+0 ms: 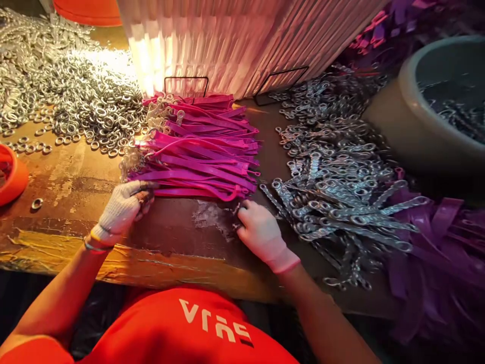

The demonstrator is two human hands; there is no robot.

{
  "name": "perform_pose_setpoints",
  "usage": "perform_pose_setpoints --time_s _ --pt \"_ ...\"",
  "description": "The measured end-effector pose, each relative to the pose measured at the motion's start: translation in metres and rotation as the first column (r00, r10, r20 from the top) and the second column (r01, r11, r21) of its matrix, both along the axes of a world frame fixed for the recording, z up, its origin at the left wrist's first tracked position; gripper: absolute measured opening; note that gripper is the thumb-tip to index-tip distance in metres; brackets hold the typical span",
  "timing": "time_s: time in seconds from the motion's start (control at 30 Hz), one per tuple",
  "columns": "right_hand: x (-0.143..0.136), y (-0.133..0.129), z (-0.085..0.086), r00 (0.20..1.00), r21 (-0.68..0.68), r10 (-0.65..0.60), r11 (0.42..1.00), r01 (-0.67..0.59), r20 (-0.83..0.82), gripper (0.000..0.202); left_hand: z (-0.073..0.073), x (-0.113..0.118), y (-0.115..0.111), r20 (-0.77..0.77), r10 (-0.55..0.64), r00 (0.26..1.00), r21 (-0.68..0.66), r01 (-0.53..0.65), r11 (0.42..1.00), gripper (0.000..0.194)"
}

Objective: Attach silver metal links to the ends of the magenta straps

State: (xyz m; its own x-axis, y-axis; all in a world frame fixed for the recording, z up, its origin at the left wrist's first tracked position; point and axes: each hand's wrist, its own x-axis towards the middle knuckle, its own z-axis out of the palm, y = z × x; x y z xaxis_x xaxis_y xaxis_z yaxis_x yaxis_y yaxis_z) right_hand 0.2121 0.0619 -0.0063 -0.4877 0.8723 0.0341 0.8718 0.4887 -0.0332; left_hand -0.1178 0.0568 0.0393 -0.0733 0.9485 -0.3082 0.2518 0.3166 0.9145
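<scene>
Side by side on the table lies a stack of magenta straps [200, 162], with pale metal links at its left end and small loops at its right. My left hand [120, 208], in a white knitted glove with dark fingertips, is closed at the stack's lower left corner. What it pinches, if anything, is hidden. Just below the stack's right end, my gloved right hand [262, 233] has its fingers curled together, and I cannot make out what is in them. To its right lies a pile of twisted metal chain pieces [333, 187].
Loose metal rings [102, 111] are heaped at the left, below an orange container [89, 11]. An orange tub rim [17, 174] stands at the left edge. Corrugated panels [212, 45] rise behind the straps. A grey bucket [401, 111] and purple straps [435, 263] are at the right.
</scene>
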Motion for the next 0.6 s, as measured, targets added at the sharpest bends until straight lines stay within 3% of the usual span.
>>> perform_pose_setpoints --time_s 0.1,0.17,0.23,0.3,0.37,0.4,0.47,0.5,0.6 --pt "0.005 -0.031 0.013 0.991 0.033 0.015 0.999 -0.010 -0.131 0.023 0.000 0.009 -0.038 0.390 0.100 0.915 -0.237 -0.005 0.972 0.043" --pt "0.003 -0.042 0.023 0.987 0.081 0.081 0.994 -0.070 -0.136 0.024 -0.001 0.022 -0.057 0.490 0.076 0.868 -0.295 0.084 0.952 0.040" --pt "-0.004 -0.040 0.033 0.984 0.122 0.158 0.982 -0.148 -0.082 0.017 0.000 0.037 -0.066 0.474 -0.021 0.880 -0.298 0.182 0.937 0.037" --pt "-0.012 -0.028 0.040 0.979 0.147 0.205 0.968 -0.201 -0.008 0.010 0.003 0.052 -0.062 0.320 -0.185 0.929 -0.221 0.263 0.939 0.037" --pt "-0.018 -0.015 0.043 0.977 0.153 0.202 0.965 -0.211 0.071 0.012 0.008 0.061 -0.045 -0.009 -0.312 0.950 -0.019 0.312 0.950 0.032" --pt "-0.020 -0.010 0.043 0.977 0.145 0.188 0.969 -0.201 0.102 0.015 0.011 0.062 -0.034 -0.216 -0.310 0.926 0.114 0.340 0.934 0.029" --pt "-0.022 -0.005 0.039 0.982 0.123 0.138 0.980 -0.154 0.129 0.017 0.015 0.058 -0.008 -0.577 -0.179 0.797 0.312 0.417 0.854 0.029" --pt "-0.022 -0.006 0.036 0.986 0.114 0.118 0.985 -0.132 0.122 0.017 0.017 0.054 0.005 -0.704 -0.103 0.702 0.338 0.459 0.822 0.033" --pt "-0.022 -0.018 0.023 0.990 0.074 0.131 0.988 -0.135 0.059 0.017 0.020 0.039 0.030 -0.917 -0.029 0.398 0.211 0.545 0.811 0.039"
